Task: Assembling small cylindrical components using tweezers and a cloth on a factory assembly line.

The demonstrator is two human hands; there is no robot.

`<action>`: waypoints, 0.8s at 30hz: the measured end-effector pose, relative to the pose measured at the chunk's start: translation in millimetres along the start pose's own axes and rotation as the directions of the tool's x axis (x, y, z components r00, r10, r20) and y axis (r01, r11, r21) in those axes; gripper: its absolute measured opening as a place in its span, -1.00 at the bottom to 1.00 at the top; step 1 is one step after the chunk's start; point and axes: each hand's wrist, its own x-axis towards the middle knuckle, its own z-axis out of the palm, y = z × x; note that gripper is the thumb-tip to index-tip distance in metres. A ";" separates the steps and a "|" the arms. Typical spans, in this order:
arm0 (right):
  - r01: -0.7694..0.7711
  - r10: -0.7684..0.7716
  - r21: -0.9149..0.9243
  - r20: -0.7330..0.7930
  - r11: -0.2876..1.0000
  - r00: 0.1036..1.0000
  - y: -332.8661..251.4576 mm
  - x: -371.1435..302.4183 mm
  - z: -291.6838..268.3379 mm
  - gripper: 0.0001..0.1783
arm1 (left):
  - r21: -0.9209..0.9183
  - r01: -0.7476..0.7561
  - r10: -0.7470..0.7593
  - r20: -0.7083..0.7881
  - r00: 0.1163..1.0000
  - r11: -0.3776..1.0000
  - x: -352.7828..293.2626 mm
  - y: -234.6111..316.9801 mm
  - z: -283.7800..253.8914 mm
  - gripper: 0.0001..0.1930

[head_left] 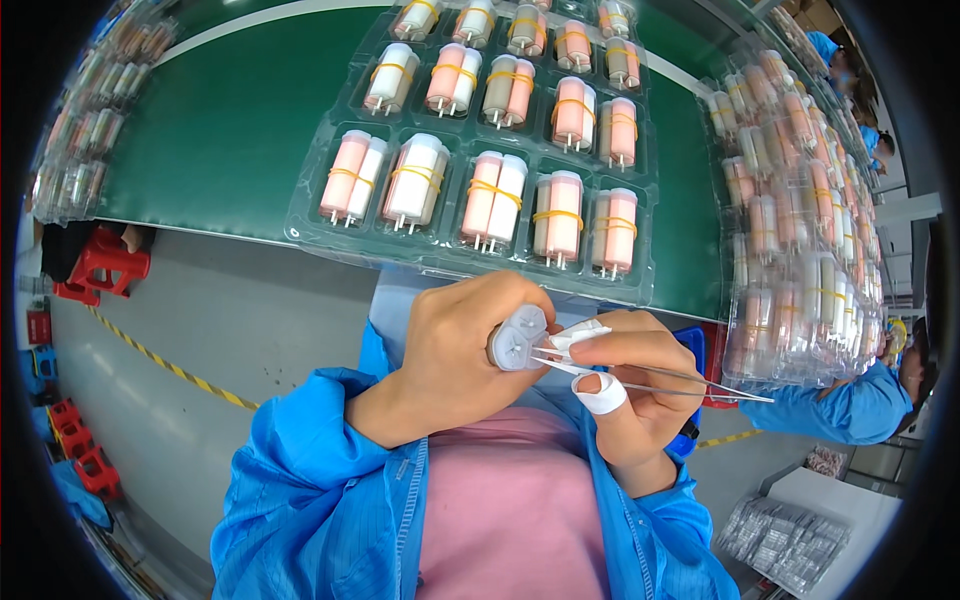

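My left hand [455, 345] is wrapped round a bundle of capped tubes [518, 340], its pale translucent round ends turned up toward me. In my right hand [640, 375] is a pair of metal tweezers [690, 383], pinched with the tips at the tube ends and the rear pointing right. White wraps [602, 393] cover parts of the thumb and a finger. Just beyond, a clear plastic tray [385, 250] holds bundles of pink, white and grey tubes [493, 200] with yellow rubber bands and short white prongs.
The tray lies on a green tabletop [220, 150] and reaches past its near edge. Stacked filled trays [800, 220] rise at the right, with more [100, 110] at far left. A co-worker's blue sleeve [850, 405] shows at right. Red stools [110, 260] stand left on the grey floor.
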 end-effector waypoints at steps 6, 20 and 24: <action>0.016 -0.013 -0.082 0.036 0.997 0.999 -5.8 3.4 2.7 -0.76 | -0.094 0.074 -0.071 0.028 0.997 0.993 -0.7 1.8 0.4 -0.72; 0.098 -0.082 -0.197 0.086 0.976 0.993 -3.9 5.2 2.8 -0.73 | -0.015 -0.004 0.004 -0.015 1.000 1.000 1.0 2.5 2.6 -0.69; 0.122 -0.105 -0.198 0.095 0.973 0.990 -2.2 5.7 2.8 -0.72 | -0.007 -0.006 0.006 -0.035 0.999 1.000 1.2 3.5 2.9 -0.69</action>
